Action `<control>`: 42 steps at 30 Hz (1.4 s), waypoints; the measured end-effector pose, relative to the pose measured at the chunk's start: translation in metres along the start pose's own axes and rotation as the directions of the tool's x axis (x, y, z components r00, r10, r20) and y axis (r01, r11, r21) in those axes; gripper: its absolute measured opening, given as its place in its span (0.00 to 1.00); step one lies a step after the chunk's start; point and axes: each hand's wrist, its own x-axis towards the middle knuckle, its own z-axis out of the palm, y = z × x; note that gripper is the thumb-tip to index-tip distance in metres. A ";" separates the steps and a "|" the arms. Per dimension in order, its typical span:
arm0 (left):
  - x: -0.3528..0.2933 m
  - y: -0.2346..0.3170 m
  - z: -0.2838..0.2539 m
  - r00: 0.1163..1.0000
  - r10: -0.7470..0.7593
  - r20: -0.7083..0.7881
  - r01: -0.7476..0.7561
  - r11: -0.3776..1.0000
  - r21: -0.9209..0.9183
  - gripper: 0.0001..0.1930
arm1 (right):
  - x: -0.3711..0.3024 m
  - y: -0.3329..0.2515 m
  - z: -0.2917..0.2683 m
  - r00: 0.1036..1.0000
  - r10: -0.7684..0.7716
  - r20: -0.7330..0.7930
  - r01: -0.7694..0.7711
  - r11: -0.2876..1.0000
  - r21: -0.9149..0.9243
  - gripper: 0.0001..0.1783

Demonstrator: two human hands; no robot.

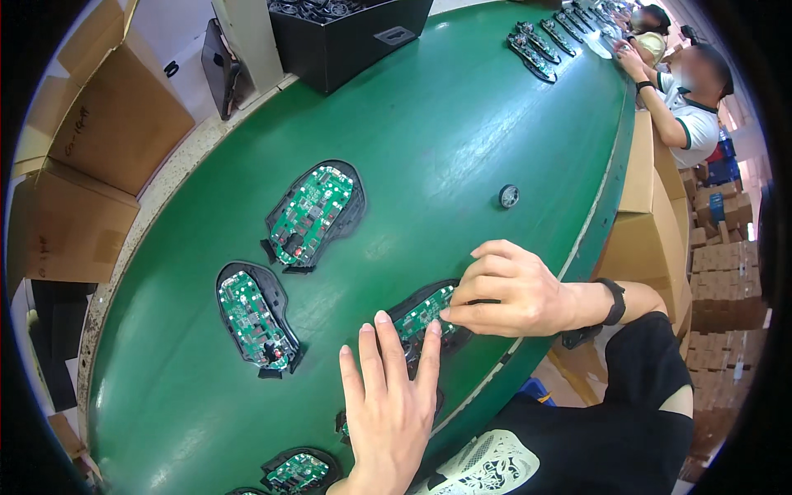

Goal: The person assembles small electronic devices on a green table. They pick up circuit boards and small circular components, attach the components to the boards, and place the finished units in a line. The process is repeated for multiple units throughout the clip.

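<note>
A black plastic housing with a green circuit board lies on the green work surface in front of me, partly covered by both hands. My left hand is open over its near left part, fingers stretched out and the fingertips at the board's edge. My right hand is closed, thumb and fingers bent together at the board's right end; what they pinch, if anything, is hidden. Farther left lie two similar housings with boards, an upper one and a lower one.
A small black wheel-like part lies beyond my right hand. Near the lower edge is another board. A black bin of dark parts stands at the back, cardboard boxes at left. Co-workers sit at the far right beside several boards.
</note>
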 end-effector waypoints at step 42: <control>-0.120 -0.038 -0.034 0.996 -0.063 0.059 0.072 0.983 -0.168 0.30 | -0.006 -0.010 -0.063 0.766 0.635 0.099 -0.597 0.760 -0.257 0.20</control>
